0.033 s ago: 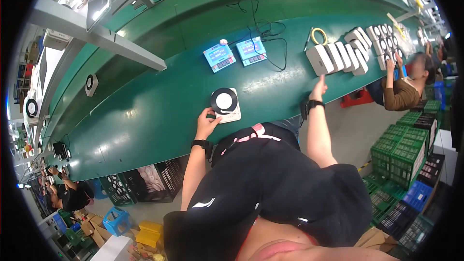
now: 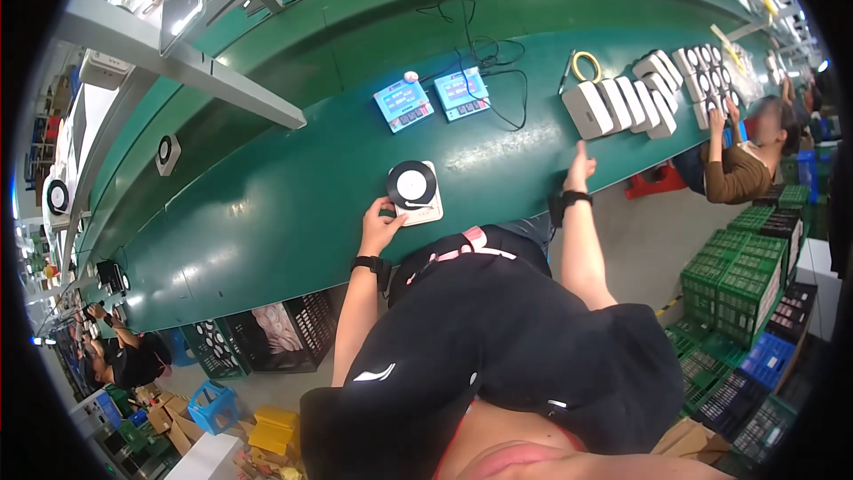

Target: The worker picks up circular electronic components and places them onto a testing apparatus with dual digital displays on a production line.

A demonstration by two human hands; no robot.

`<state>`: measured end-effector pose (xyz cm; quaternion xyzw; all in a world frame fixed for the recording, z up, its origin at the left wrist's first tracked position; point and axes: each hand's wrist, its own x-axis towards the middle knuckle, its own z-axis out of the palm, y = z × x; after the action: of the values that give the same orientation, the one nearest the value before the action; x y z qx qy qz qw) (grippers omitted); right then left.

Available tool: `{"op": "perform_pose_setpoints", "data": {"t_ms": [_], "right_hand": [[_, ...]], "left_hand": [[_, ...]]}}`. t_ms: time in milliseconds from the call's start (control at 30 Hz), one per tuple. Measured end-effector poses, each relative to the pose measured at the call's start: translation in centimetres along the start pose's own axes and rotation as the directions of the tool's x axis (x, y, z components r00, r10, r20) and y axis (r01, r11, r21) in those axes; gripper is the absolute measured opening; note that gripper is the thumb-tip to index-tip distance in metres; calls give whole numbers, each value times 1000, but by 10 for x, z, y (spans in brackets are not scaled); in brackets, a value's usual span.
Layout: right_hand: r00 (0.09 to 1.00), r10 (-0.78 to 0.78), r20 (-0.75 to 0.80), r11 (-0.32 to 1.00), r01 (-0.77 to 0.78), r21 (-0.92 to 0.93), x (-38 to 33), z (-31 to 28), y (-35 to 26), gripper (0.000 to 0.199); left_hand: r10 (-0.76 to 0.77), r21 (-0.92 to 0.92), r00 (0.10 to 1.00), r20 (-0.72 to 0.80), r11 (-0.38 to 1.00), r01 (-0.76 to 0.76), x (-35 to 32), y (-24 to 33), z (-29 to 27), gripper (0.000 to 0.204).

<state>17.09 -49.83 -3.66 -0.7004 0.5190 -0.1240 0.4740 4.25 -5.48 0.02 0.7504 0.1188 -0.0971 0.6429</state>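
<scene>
A small white record-player-shaped device point(image 2: 430, 213) with a black disc and white centre lies on the green table in front of me. My left hand point(image 2: 380, 226) grips its lower left side between thumb and fingers. Over the table's front edge to the right, my right hand point(image 2: 580, 169) is empty, its fingers apart. It is just short of a row of upright white devices point(image 2: 587, 110), not touching them. Two blue testers point(image 2: 402, 105) with lit screens sit beyond the record player, cables running from the right one.
A yellow tape ring point(image 2: 586, 66) and a pen-like tool lie behind the white row. Farther right, a co-worker point(image 2: 742, 169) handles several disc-topped devices point(image 2: 705, 80). Green crates point(image 2: 730, 276) are stacked on the floor at right. A grey metal beam point(image 2: 213, 80) crosses the upper left.
My right hand has drawn back slightly to the left and toward me, away from the white row. My left hand and the record player have stayed put.
</scene>
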Motion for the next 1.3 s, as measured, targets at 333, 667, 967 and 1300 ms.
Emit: {"op": "perform_pose_setpoints", "data": {"t_ms": [333,667,967,1300], "right_hand": [[786,-471,401,467,608,-642,-74,-22,47,88],[828,-377,414,563,560,-608,-68,-20,39,93],[833,-331,443,593,548,-590,-71,-30,37,94],[842,-333,424,590,537,-603,-70,-27,41,93]], "left_hand": [[71,78,997,-33,995,-68,0,-6,3,44],[-23,-178,994,-108,984,3,-5,-21,1,35],[-66,-232,988,-142,972,31,-12,-35,0,25],[-54,-189,987,-151,982,25,-11,-32,-1,23]]}}
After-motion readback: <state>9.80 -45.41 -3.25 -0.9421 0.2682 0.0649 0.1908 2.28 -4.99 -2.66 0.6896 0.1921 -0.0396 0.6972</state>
